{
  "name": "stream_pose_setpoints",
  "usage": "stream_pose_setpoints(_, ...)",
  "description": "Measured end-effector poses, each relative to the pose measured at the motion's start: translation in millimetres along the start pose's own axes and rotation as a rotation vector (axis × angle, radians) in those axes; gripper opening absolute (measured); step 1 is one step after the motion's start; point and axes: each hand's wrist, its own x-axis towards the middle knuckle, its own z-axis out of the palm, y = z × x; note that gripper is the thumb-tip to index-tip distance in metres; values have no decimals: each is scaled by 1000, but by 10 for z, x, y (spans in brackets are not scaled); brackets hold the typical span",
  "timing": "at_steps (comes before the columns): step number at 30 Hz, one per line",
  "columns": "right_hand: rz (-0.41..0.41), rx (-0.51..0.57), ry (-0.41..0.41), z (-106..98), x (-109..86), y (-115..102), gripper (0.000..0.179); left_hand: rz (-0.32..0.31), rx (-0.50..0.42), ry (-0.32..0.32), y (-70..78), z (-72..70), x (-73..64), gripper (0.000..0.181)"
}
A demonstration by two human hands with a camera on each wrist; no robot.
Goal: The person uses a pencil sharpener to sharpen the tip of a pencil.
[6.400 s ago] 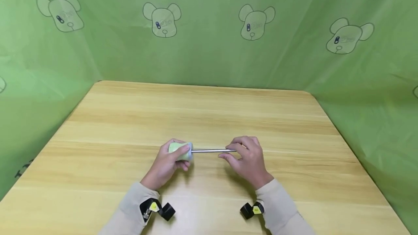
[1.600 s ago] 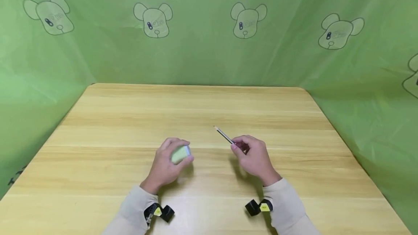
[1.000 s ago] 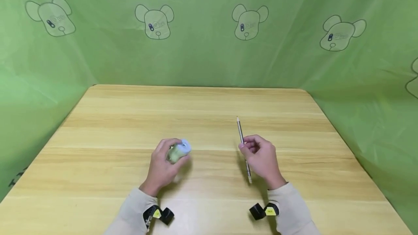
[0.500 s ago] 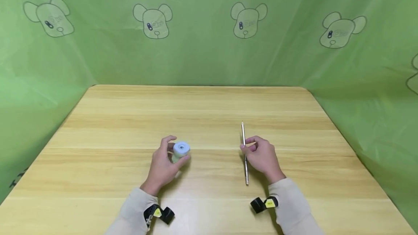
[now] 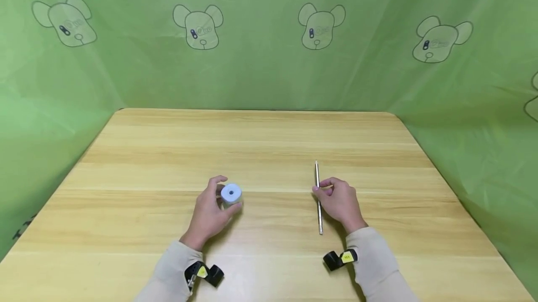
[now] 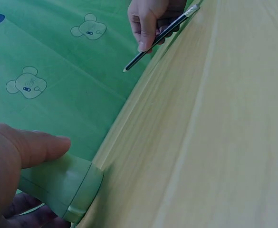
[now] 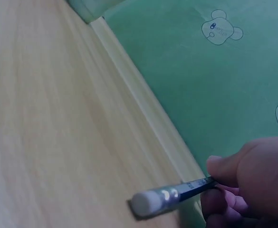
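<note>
In the head view, my left hand is curled around a pencil sharpener, its thumb on the near side. The sharpener has a pale blue face turned up, with a small dark hole in the middle. In the left wrist view, its green body shows under the thumb, its wide end close over the table. My right hand pinches a striped pencil around its middle, between thumb and fingers. The sharpened tip points away from me; the white eraser faces the right wrist camera.
A light wooden table stretches in front of me. A green curtain printed with bear heads stands behind it and along both sides. Each sleeved wrist carries a small black camera.
Earlier the pencil's end was in the sharpener. It came out, swung round to point away and moved right. My left hand turned the sharpener until its blue face pointed up.
</note>
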Motion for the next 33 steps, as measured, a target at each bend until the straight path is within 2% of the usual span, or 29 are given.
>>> stream_pose_setpoints(7, 3, -57, -29, 27, 25, 21, 28, -23, 2, -1, 8, -7, 7, 67)
stream_pose_setpoints(14, -8, -105, -60, 58, 7, -7, 24, -16, 19, -1, -4, -6, 7, 64)
stream_pose_setpoints(25, -55, -142, -47, 104, -8, 44, 23, -32, 2, -13, -37, 12, -18, 60)
stream_pose_setpoints(28, -60, -142, -42, 104, -25, 72, 23, -17, -2, -19, -53, 28, -36, 60)
stream_pose_setpoints(33, -84, -138, -14, 85, -15, 106, 23, -15, -17, -17, -56, -34, -45, 69)
